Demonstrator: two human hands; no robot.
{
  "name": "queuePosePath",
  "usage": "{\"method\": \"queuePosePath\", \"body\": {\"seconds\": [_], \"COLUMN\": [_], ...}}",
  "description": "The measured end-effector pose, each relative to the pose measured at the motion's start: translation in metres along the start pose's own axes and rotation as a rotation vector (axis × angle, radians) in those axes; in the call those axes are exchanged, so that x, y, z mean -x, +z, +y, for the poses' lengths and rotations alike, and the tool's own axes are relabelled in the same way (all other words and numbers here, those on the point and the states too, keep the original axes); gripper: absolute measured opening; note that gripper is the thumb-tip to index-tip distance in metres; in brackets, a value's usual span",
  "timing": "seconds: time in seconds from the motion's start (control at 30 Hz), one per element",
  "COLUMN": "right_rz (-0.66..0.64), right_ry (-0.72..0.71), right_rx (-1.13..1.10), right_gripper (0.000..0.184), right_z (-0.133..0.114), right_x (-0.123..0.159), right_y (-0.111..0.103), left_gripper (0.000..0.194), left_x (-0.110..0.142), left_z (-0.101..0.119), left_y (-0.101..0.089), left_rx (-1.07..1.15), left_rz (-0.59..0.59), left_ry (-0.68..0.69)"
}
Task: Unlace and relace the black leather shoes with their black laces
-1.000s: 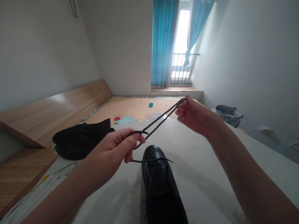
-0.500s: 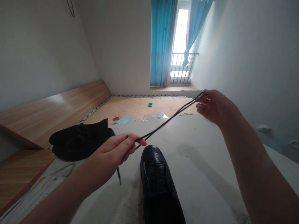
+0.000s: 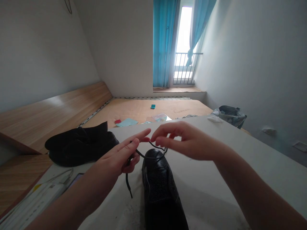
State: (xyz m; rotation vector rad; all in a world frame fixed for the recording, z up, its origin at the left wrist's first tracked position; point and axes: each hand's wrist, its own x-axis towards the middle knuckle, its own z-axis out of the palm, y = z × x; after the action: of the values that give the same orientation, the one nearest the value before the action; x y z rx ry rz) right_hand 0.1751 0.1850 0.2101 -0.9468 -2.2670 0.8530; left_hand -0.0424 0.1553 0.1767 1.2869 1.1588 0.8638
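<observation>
My left hand (image 3: 122,153) is closed on a thin black shoelace (image 3: 147,157), its thumb pressing and its index finger stretched out. One lace end with a tip hangs below that hand. A slack bend of the lace curves over the toe of a black leather shoe (image 3: 157,175), which stands on the white table with its toe pointing away. My right hand (image 3: 177,140) is curled close to the left fingertips, thumb and index finger near each other at the lace; its exact grip is partly hidden.
Another black shoe (image 3: 79,145) lies on the table at left. A white power strip (image 3: 45,198) with cables is in the left corner, beside a partly hidden dark-screened device. Beyond the table are a bed (image 3: 134,108) with small items and a grey bag (image 3: 230,115).
My right hand has come down and left to meet my left hand. The doubled shoelace, stretched taut between the hands before, now hangs slack over the shoe's toe.
</observation>
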Motion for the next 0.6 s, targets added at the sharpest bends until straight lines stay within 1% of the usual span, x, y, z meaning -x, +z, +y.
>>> {"method": "queuePosePath", "body": {"seconds": [0.03,0.07,0.17,0.23,0.3,0.37,0.43,0.5,0.53,0.6], "right_rz": [-0.032,-0.036,-0.017,-0.016,-0.009,-0.023,-0.050,-0.035,-0.008,0.040], "right_ry": [-0.016,-0.024,-0.004,0.021,0.047,0.061,0.074,0.075,0.072,0.071], "right_rx": [-0.038,-0.060,-0.129,-0.253,-0.423,-0.612,-0.742,-0.728,-0.667,-0.463], "right_gripper": [0.022,0.020,0.016,0.014,0.014,0.020,0.025,0.023,0.022,0.017], "right_z": [-0.007,-0.012,-0.013,-0.009,-0.003,0.000,0.002,0.001,0.000,-0.001], "right_x": [-0.001,-0.001,-0.003,-0.005,-0.007,-0.009,-0.009,-0.008,-0.006,-0.002], "right_y": [0.010,0.019,0.036,0.042,0.046,0.049,0.048,0.041,0.036,0.022], "left_gripper": [0.052,0.053,0.054,0.054,0.054,0.053,0.053,0.056,0.056,0.048], "left_x": [-0.001,-0.002,-0.005,-0.006,-0.007,-0.008,-0.009,-0.009,-0.009,-0.009], "left_z": [-0.001,-0.001,-0.003,-0.003,-0.003,-0.003,-0.003,-0.004,-0.005,-0.008], "left_y": [0.002,0.004,0.010,0.012,0.013,0.013,0.014,0.015,0.017,0.021], "left_rx": [0.020,0.031,-0.011,-0.069,-0.104,-0.124,-0.149,-0.198,-0.239,-0.382], "left_rz": [-0.012,-0.021,-0.009,0.009,0.009,-0.008,-0.036,-0.066,-0.086,-0.136], "left_ry": [-0.010,-0.018,0.000,0.035,0.067,0.067,0.052,0.067,0.094,0.162]}}
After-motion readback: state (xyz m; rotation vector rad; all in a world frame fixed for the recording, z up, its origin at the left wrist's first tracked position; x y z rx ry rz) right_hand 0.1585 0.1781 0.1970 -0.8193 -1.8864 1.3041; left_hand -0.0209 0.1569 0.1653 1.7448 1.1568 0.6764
